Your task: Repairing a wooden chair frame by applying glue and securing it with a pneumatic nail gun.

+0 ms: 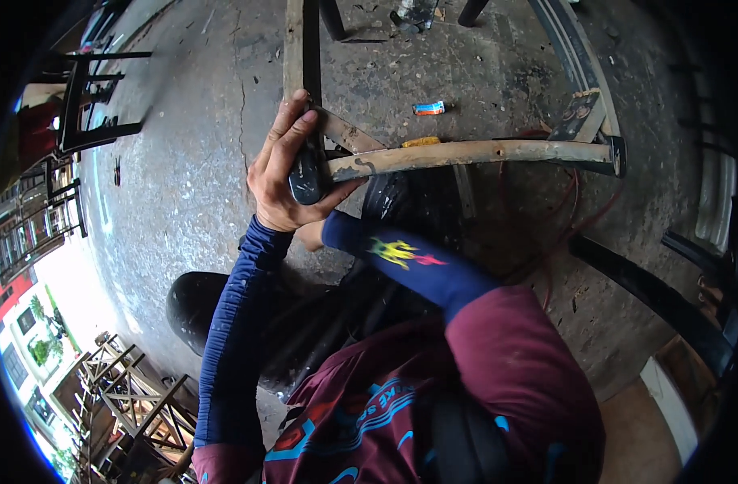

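A wooden chair frame [474, 153], bare wood in places and black in others, is in front of me with its near rail running left to right. My left hand [282, 165] grips the frame's near left corner, its fingers along the outer side and its thumb under the near rail. The rounded black end of a leg [306, 184] shows between thumb and fingers. Behind my left wrist, low by that corner, my right hand [311, 234] is mostly hidden; its fingers do not show. Diagonal wooden braces [349, 131] cross the frame's near corners.
A yellow piece [421, 141] shows at the rail's far edge. On the concrete floor lies a small blue and orange packet [429, 108]. A red hose [546, 258] curls at the right near a long dark bar [643, 290]. Wooden frames [139, 395] stand at the lower left.
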Action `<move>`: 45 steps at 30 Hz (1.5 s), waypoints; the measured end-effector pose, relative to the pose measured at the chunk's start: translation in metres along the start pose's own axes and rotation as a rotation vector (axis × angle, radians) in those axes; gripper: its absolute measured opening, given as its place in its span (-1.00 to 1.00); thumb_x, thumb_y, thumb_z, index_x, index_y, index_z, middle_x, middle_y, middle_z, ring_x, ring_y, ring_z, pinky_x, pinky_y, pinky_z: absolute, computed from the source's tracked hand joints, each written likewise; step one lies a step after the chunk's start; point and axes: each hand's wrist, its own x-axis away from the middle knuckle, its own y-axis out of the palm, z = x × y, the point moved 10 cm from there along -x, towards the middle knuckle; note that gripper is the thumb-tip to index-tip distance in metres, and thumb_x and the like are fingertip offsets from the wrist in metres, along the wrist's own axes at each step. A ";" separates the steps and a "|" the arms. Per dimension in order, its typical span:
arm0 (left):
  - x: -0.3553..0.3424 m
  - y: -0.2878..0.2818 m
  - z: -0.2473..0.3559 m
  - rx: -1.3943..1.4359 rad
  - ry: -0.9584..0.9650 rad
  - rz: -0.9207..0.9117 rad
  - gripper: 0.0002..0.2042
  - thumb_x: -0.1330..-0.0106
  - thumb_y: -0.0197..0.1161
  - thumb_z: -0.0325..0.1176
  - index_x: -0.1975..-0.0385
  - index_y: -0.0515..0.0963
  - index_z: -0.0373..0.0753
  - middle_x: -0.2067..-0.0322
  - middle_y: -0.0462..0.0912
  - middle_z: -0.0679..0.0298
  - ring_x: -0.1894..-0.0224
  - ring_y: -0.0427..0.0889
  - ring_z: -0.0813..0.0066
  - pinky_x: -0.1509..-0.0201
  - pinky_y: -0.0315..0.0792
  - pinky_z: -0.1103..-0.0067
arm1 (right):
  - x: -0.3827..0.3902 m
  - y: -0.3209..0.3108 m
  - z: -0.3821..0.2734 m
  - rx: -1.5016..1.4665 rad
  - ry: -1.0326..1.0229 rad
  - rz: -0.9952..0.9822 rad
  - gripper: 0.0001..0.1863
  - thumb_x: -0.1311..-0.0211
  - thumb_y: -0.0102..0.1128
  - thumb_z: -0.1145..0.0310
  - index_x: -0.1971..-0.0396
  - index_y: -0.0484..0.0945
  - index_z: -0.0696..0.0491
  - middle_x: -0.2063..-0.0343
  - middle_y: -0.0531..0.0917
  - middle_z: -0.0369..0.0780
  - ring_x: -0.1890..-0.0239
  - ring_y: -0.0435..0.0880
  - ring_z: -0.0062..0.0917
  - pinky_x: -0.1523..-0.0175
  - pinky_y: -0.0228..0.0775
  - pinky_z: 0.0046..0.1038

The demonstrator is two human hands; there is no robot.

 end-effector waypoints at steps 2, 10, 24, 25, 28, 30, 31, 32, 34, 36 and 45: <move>-0.002 0.000 0.000 -0.016 -0.021 -0.026 -0.16 0.24 0.69 -0.12 -0.13 0.49 -0.33 -0.21 0.48 -0.11 -0.22 0.53 -0.04 -0.21 0.53 0.32 | 0.054 -0.050 -0.033 -0.098 -0.056 -0.031 -0.73 -0.04 0.15 0.35 0.23 0.59 0.10 0.38 0.70 -0.12 0.29 0.72 -0.26 0.10 0.55 -0.23; -0.004 -0.001 0.004 0.026 -0.006 -0.013 -0.17 0.21 0.68 -0.14 -0.13 0.48 -0.35 -0.21 0.47 -0.14 -0.20 0.55 -0.01 -0.20 0.54 0.32 | 0.328 -0.121 0.103 -0.257 0.910 0.731 -0.80 -0.29 0.06 0.41 0.12 0.45 0.13 0.33 0.60 0.07 0.24 0.64 0.01 0.16 0.48 -0.13; -0.004 0.004 0.011 -0.048 0.067 0.005 -0.15 0.21 0.69 -0.11 -0.14 0.48 -0.35 -0.19 0.49 -0.14 -0.16 0.59 -0.01 -0.17 0.55 0.33 | 0.283 0.023 0.224 0.226 0.983 0.304 -0.78 -0.11 0.24 0.13 0.46 0.70 -0.04 0.45 0.72 -0.18 0.37 0.75 -0.19 0.32 0.55 -0.13; -0.003 0.002 0.012 -0.054 0.075 0.016 -0.15 0.21 0.69 -0.11 -0.14 0.48 -0.35 -0.19 0.49 -0.14 -0.16 0.59 -0.01 -0.17 0.55 0.33 | 0.282 0.017 0.221 0.226 0.972 0.303 -0.78 -0.11 0.24 0.13 0.46 0.70 -0.04 0.45 0.72 -0.18 0.37 0.75 -0.19 0.32 0.55 -0.13; -0.003 0.001 0.010 -0.029 0.034 0.000 -0.16 0.20 0.68 -0.13 -0.14 0.47 -0.33 -0.20 0.48 -0.12 -0.17 0.59 0.00 -0.17 0.56 0.34 | 0.308 0.025 0.210 0.178 1.115 -0.041 -0.67 -0.15 0.22 0.02 0.43 0.74 -0.03 0.42 0.75 -0.15 0.32 0.77 -0.19 0.25 0.59 -0.16; -0.003 0.000 0.010 -0.030 0.026 -0.013 -0.17 0.19 0.67 -0.12 -0.14 0.47 -0.32 -0.21 0.47 -0.12 -0.18 0.58 0.00 -0.17 0.56 0.34 | 0.344 0.019 0.186 0.130 1.161 -0.070 -0.52 -0.22 0.13 -0.11 0.45 0.74 0.02 0.43 0.74 -0.09 0.31 0.76 -0.16 0.22 0.60 -0.13; -0.002 -0.001 0.009 -0.029 0.017 -0.021 -0.17 0.19 0.67 -0.12 -0.14 0.47 -0.32 -0.21 0.47 -0.12 -0.18 0.57 0.00 -0.18 0.56 0.35 | 0.364 0.018 0.174 0.144 1.180 -0.084 -0.42 -0.23 0.08 -0.22 0.47 0.73 0.04 0.44 0.74 -0.08 0.31 0.76 -0.15 0.22 0.59 -0.12; -0.002 -0.001 0.008 -0.022 0.017 -0.018 -0.17 0.20 0.67 -0.12 -0.14 0.47 -0.33 -0.22 0.46 -0.13 -0.19 0.56 -0.01 -0.19 0.55 0.34 | 0.386 0.023 0.166 0.106 1.215 -0.129 -0.36 -0.21 0.04 -0.29 0.48 0.73 0.05 0.44 0.73 -0.07 0.31 0.76 -0.15 0.21 0.59 -0.11; -0.001 -0.004 0.008 -0.001 0.030 -0.003 -0.17 0.20 0.68 -0.12 -0.13 0.48 -0.33 -0.23 0.45 -0.13 -0.21 0.54 -0.02 -0.20 0.54 0.33 | 0.423 0.033 0.155 0.085 1.259 -0.174 -0.31 -0.19 0.02 -0.35 0.48 0.72 0.06 0.42 0.73 -0.04 0.30 0.75 -0.13 0.18 0.58 -0.10; -0.001 -0.005 0.008 0.005 0.030 -0.002 -0.17 0.20 0.68 -0.12 -0.13 0.48 -0.33 -0.23 0.45 -0.13 -0.21 0.54 -0.02 -0.21 0.54 0.33 | 0.442 0.033 0.151 0.082 1.270 -0.166 -0.32 -0.19 0.04 -0.33 0.47 0.71 0.07 0.39 0.73 -0.02 0.30 0.74 -0.11 0.16 0.57 -0.11; -0.005 -0.009 0.019 0.022 0.018 -0.010 -0.18 0.17 0.67 -0.15 -0.15 0.46 -0.33 -0.25 0.42 -0.13 -0.26 0.49 0.01 -0.26 0.49 0.35 | 0.328 -0.250 0.049 -0.473 0.478 0.373 -0.63 -0.35 -0.06 0.60 -0.13 0.48 0.19 0.22 0.62 -0.05 0.21 0.63 -0.42 0.15 0.48 -0.45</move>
